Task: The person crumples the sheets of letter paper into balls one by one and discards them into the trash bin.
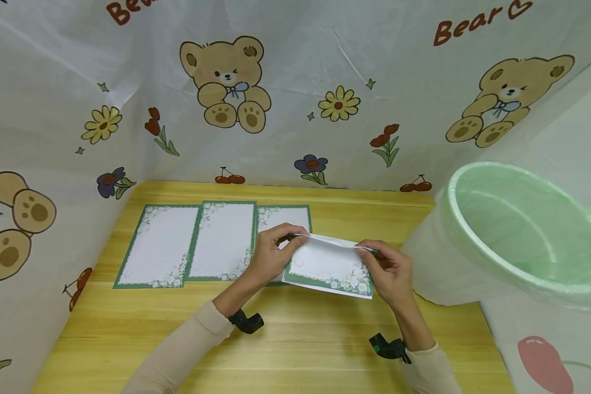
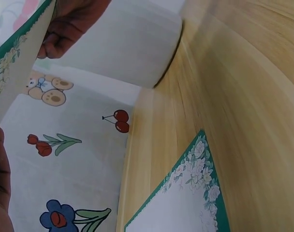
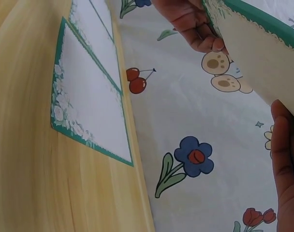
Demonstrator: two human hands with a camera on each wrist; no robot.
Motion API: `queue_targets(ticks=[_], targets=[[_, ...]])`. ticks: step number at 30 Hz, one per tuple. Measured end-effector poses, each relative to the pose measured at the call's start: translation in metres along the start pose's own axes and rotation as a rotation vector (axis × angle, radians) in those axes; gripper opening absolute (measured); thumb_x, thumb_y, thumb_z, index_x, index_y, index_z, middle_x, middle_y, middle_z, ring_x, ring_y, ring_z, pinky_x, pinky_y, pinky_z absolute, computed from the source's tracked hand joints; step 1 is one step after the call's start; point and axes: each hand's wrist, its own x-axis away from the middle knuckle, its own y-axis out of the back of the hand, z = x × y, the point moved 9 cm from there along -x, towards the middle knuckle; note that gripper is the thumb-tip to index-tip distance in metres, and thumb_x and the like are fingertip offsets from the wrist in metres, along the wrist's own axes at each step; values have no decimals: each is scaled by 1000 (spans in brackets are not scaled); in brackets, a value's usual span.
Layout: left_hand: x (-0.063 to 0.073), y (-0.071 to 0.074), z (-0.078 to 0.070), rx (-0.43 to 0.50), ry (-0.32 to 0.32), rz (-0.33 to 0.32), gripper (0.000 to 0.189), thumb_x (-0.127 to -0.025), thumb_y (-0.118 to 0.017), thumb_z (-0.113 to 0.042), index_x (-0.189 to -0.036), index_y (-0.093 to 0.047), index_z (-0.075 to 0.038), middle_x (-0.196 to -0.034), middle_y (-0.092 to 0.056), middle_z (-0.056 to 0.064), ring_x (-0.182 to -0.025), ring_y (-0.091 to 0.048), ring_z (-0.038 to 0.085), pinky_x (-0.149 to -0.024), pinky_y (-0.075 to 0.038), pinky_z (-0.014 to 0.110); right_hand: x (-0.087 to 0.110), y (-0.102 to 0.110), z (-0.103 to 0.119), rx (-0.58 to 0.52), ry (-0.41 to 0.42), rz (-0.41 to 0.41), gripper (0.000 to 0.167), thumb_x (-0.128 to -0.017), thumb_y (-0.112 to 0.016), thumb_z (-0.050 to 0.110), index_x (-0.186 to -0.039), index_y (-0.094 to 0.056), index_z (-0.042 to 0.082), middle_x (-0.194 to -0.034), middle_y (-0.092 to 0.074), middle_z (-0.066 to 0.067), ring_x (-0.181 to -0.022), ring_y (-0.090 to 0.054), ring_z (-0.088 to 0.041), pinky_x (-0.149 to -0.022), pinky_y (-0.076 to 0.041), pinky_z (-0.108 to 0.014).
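Note:
Both hands hold a sheet of white paper (image 1: 332,265) with a green floral border, raised above the table. The paper looks doubled over, since a plain white layer shows below its lower edge. My left hand (image 1: 276,251) pinches the far left corner between thumb and fingers. At the far right corner, my right hand (image 1: 390,271) pinches it the same way. In the right wrist view the paper (image 3: 263,58) slants between the two hands. Behind the left hand, a bordered sheet (image 1: 283,216) lies partly hidden on the table.
Two more bordered sheets, a middle one (image 1: 224,238) and a left one (image 1: 160,246), lie in a row on the wooden table (image 1: 295,350). A pale green bin (image 1: 438,251) stands at the right. Behind hangs a bear-printed cloth (image 1: 285,148).

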Motion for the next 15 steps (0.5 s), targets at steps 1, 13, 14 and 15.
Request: queue_targets(ticks=[1, 13, 14, 15], targets=[[0, 1, 0, 2, 1, -3, 11, -102, -71, -1, -109, -80, -5, -105, -78, 15, -88, -69, 10, -77, -57, 24, -1, -1, 0, 4, 3, 2, 24, -90, -63, -28, -103, -75, -12, -99, -80, -2, -57, -52, -7, -49, -42, -23], [6, 6, 4, 20, 19, -20, 14, -102, -71, 2, -111, -79, -4, -105, -78, 17, -92, -71, 10, -84, -60, 24, -3, -13, 2, 19, 8, 29, 27, -88, -65, -29, -102, -76, -9, -97, -79, -10, -67, -60, -7, -55, -47, -19], [7, 4, 4, 16, 20, -20, 14, -101, -71, 3, -110, -79, -4, -103, -78, 16, -90, -72, 10, -83, -60, 24, -2, -17, 2, 14, 8, 43, 28, -88, -65, -29, -102, -77, -8, -96, -79, -12, -69, -62, -7, -56, -49, -19], [8, 1, 2, 9, 11, -5, 14, -100, -72, 3, -109, -80, -5, -102, -79, 15, -90, -73, 10, -82, -61, 24, -1, -23, 1, 16, 4, 72, 29, -88, -66, -28, -102, -77, -6, -95, -79, -14, -71, -64, -6, -58, -51, -18]])
